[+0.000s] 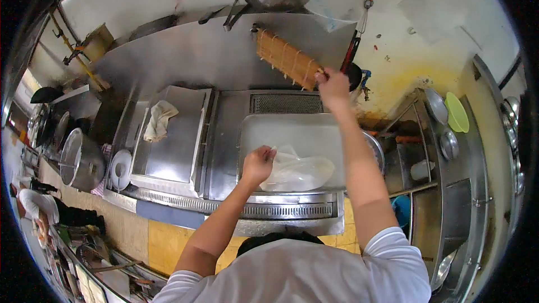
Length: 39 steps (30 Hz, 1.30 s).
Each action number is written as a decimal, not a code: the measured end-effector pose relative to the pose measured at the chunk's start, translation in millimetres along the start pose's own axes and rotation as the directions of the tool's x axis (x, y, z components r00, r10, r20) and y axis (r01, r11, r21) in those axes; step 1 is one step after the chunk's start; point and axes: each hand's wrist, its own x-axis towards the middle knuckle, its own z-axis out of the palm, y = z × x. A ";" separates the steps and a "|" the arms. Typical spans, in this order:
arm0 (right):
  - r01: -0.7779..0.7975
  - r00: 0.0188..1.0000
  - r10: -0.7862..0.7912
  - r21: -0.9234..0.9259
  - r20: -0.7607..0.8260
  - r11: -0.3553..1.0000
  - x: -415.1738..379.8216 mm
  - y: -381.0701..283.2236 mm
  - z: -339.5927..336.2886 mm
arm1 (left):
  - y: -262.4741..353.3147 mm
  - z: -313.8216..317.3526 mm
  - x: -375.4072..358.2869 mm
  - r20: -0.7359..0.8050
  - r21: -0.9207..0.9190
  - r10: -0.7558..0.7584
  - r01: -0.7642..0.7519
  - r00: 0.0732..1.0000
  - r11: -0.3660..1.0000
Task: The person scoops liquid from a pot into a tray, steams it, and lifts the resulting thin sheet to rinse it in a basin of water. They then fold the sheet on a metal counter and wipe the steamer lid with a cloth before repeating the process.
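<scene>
Right of the upper middle of the frame, the right hand point(334, 90) holds a brown bamboo mat point(286, 59); its fingers are closed on the lower right end. The mat is tilted, in front of the steel wall panel point(185, 50). Near the centre, the left hand point(257, 164) has its fingers pressed together, pinching the upper left part of a translucent plastic bag point(303, 173). This bag lies in a pale shallow basin point(281, 129) in the worktop point(224, 129). A crumpled cloth point(161, 119) lies at centre left.
</scene>
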 end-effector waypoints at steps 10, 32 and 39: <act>0.017 0.999 -0.041 0.535 0.031 0.845 -77.6 -71.8 -1.9 | 21.2 40.8 96.4 -0.017 -0.394 0.101 -0.100 0.995 0.914; 0.043 0.758 -0.093 0.094 0.645 0.995 -116.4 112.9 60.2 | 41.1 -59.9 68.2 -0.465 -0.100 0.275 -0.359 0.841 0.928; -0.048 0.801 -0.129 0.277 0.585 0.960 -140.1 33.2 94.4 | 68.9 -109.1 78.3 -0.582 0.101 0.434 -0.468 0.688 0.878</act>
